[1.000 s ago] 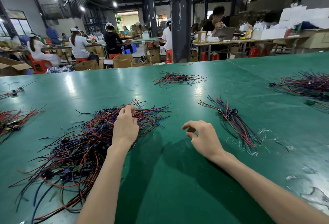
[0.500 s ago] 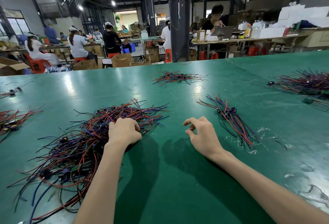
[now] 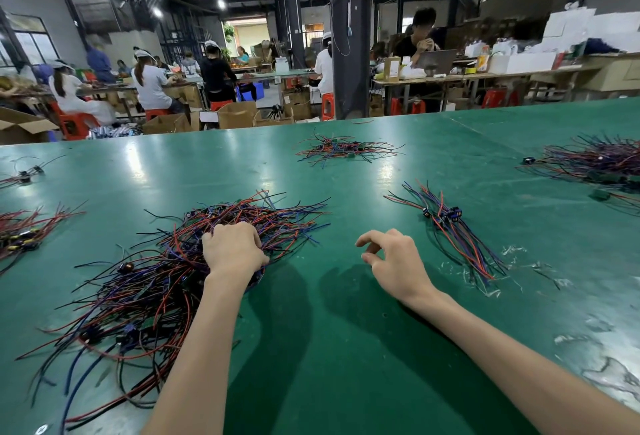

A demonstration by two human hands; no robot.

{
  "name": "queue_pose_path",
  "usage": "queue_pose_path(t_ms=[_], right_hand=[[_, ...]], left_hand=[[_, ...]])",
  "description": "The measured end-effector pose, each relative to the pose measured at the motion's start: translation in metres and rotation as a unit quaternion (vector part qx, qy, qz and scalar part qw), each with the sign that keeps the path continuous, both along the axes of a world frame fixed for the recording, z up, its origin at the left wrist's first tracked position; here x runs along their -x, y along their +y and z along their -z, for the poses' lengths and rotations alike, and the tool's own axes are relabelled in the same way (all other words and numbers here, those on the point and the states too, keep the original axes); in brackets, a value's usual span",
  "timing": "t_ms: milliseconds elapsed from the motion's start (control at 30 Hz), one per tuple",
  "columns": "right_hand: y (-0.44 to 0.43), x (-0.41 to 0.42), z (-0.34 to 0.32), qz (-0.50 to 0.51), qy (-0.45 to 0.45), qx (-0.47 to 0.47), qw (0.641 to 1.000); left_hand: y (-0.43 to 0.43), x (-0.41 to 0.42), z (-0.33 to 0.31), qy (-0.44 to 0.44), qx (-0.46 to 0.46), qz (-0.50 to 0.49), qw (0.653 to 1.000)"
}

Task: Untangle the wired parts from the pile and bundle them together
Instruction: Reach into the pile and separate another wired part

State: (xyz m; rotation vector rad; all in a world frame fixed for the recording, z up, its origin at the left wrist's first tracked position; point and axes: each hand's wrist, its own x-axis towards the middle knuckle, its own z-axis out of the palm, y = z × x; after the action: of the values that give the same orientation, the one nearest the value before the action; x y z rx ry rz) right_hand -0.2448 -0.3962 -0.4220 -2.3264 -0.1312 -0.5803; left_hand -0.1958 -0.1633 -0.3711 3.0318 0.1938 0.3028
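A big tangled pile of red, blue and black wired parts (image 3: 145,282) lies on the green table (image 3: 346,348) at the left. My left hand (image 3: 232,247) sits on the pile's right side with its fingers curled down into the wires, gripping them. My right hand (image 3: 393,261) hovers just above the bare table to the right, fingers loosely curled, holding nothing. Further right lies a straightened bundle of wired parts (image 3: 453,227) with their small dark connectors side by side.
More wire piles lie at the far middle (image 3: 343,149), the far right (image 3: 602,161) and the left edge (image 3: 20,230). Scraps of clear plastic (image 3: 519,254) lie beside the bundle. People work at tables beyond the table's far edge.
My left hand has pulled back from the pile's far part toward me and closed its fingers into the wires. My right hand has barely moved.
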Motion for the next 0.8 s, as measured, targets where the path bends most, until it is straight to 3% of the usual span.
queue_pose_path(t_ms=[200, 300, 433, 667, 733, 800], right_hand=[[0.001, 0.001, 0.000, 0.007, 0.007, 0.008, 1.000], [0.002, 0.001, 0.001, 0.006, 0.013, 0.021, 1.000], [0.003, 0.002, 0.003, 0.010, 0.018, 0.001, 1.000], [0.004, 0.002, 0.003, -0.002, 0.018, 0.016, 1.000], [0.004, 0.002, 0.002, -0.004, 0.013, 0.020, 1.000], [0.005, 0.002, 0.002, -0.006, 0.012, 0.015, 1.000]], left_hand=[[-0.003, 0.000, 0.000, -0.075, 0.010, -0.013, 0.997], [-0.004, 0.000, 0.000, -0.180, 0.042, -0.031, 0.982], [-0.007, 0.003, -0.005, -0.340, 0.115, -0.045, 0.932], [-0.012, 0.005, -0.002, -0.342, 0.134, -0.055, 0.929], [-0.011, 0.005, -0.005, -0.413, 0.149, -0.037, 0.898], [-0.011, 0.004, -0.008, -0.522, 0.137, 0.031, 0.841]])
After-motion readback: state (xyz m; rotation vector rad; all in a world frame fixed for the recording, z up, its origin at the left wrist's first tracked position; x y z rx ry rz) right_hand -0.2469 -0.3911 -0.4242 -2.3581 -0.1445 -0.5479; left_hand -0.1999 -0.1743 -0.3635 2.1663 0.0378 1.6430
